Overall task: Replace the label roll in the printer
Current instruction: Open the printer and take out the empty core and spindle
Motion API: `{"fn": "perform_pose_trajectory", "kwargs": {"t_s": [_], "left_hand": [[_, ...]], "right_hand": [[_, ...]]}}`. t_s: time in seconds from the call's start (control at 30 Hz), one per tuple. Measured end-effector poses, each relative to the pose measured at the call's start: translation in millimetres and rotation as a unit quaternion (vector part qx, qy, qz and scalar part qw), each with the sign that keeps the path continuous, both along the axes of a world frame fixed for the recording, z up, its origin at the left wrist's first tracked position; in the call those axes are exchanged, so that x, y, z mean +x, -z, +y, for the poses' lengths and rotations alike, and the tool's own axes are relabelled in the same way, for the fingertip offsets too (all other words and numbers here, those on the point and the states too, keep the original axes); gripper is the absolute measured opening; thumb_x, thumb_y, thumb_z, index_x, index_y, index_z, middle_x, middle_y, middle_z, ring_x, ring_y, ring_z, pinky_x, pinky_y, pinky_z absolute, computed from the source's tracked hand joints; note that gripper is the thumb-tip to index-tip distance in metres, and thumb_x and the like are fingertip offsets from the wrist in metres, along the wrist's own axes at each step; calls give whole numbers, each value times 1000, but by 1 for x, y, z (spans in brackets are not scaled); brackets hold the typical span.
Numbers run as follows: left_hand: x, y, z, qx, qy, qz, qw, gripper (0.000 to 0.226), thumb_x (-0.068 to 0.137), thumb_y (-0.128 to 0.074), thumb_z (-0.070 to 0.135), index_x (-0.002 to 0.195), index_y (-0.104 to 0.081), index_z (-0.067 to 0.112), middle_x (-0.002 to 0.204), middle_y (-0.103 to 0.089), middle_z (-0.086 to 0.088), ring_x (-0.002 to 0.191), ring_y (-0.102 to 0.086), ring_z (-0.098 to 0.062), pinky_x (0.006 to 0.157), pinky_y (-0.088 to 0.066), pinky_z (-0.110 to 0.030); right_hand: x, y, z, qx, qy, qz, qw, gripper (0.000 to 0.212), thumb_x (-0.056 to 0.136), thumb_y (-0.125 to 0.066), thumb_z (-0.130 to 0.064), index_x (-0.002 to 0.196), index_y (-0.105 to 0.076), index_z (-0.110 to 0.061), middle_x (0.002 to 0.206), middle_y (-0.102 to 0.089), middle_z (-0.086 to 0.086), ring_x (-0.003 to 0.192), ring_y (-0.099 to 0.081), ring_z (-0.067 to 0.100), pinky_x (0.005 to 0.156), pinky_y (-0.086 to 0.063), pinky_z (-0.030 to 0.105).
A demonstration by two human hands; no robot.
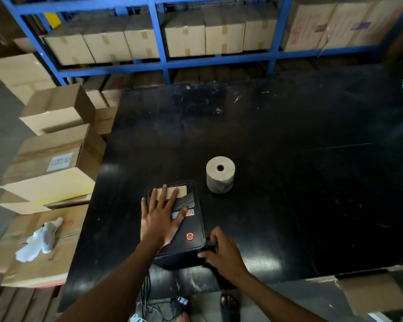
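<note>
Now | left hand (pixel 159 219) flat on printer (pixel 191 242) | right hand (pixel 221 251) grips its side

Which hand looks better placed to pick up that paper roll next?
Probably the right hand. It sits at the printer's right side, the same side as the roll standing on the table. The left hand lies flat on the printer's lid.

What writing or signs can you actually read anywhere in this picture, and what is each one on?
No text reads clearly.
White label on a cardboard box left of the table: printed characters, too blurred to read.
Red and purple markings on the shelf boxes at upper right: too blurred.
Small coloured stickers on the printer: too small.
Red ring symbol on the printer: lit, no words.
</note>
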State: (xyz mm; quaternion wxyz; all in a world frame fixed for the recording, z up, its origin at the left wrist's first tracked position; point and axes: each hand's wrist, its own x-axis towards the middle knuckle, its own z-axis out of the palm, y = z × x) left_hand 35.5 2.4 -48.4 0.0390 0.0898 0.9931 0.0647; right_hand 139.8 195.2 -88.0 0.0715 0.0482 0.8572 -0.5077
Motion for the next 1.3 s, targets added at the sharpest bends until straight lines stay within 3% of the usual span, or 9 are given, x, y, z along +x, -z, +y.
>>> {"fn": "perform_pose_trajectory", "kwargs": {"t_s": [0.3, 0.47, 0.57, 0.67, 0.8, 0.87, 1.0, 1.1, 1.3], "left_hand": [[2, -4, 0, 3, 6, -10, 1000, 87, 80, 6, 81, 156, -7, 41, 167, 1, 4, 153, 5, -26, 122, 3, -54], [-6, -19, -2, 40, -2, -52, 998, 74, 89, -20, 76, 154, -18, 42, 167, -2, 0, 153, 5, -24, 122, 3, -51], [-33, -42, -6, 69, 12, -107, 992, 65, 94, -36, 66, 151, -31, 36, 164, -20, -3, 151, -13, -26, 122, -8, -53], [-59, -73, -17, 112, 29, -163, 980, 55, 97, -49, 52, 145, -47, 25, 150, -47, -6, 138, -42, -26, 115, -32, -43], [-78, -108, -42, 282, -38, -233, 930, 33, 97, -57, 40, 121, -68, 19, 117, -70, -4, 116, -63, -23, 90, -47, -26], [-84, -117, -56, 384, -82, -227, 891, 30, 99, -53, 41, 110, -71, 19, 110, -70, -3, 114, -64, -24, 93, -47, -31], [-83, -117, -69, 530, -155, -237, 799, 51, 97, -49, 54, 140, -49, 27, 134, -57, -1, 118, -58, -22, 103, -48, -48], [-81, -102, -70, 570, -178, -212, 774, 66, 96, -46, 57, 154, -23, 34, 148, -38, 9, 127, -40, -14, 107, -39, -50], [-66, -69, -70, 620, -129, -191, 750, 55, 99, -33, 60, 149, -36, 37, 143, -47, 14, 133, -44, -13, 102, -36, -42]], "right_hand": [[-3, -1, 3, 0, -5, 5, 1000, 47, 62, -76, -45, 77, -37, -24, 67, -45, -10, 62, -40, 8, 58, -36, 31], [-11, -7, 4, -45, -4, 17, 999, 49, 57, -83, -40, 70, -38, -30, 62, -43, -11, 58, -36, 5, 55, -36, 32], [-26, -29, 5, -78, 15, 36, 996, 48, 56, -86, -35, 68, -41, -23, 60, -44, -10, 55, -35, 3, 52, -33, 20], [-51, -52, 3, -97, 65, 53, 992, 48, 53, -83, -43, 67, -43, -20, 58, -48, -7, 54, -40, 5, 55, -36, 23], [-85, -86, -2, -109, 101, 61, 987, 42, 68, -85, -39, 73, -51, -14, 62, -55, 1, 57, -50, 8, 59, -41, 23], [-104, -102, -7, -108, 121, 59, 985, 36, 77, -80, -36, 76, -54, -11, 66, -55, 1, 61, -52, 9, 59, -41, 21], [-146, -112, -19, -121, 177, 32, 976, 40, 71, -68, -66, 66, -54, -29, 66, -59, 0, 66, -56, 21, 61, -43, 33], [-162, -117, -26, -142, 192, 24, 971, 28, 82, -63, -58, 75, -56, -32, 74, -59, 1, 75, -58, 23, 58, -47, 35], [-153, -105, -32, -144, 157, 45, 976, 23, 99, -45, -42, 115, -55, -30, 108, -60, 0, 104, -57, 20, 89, -49, 42]]}}
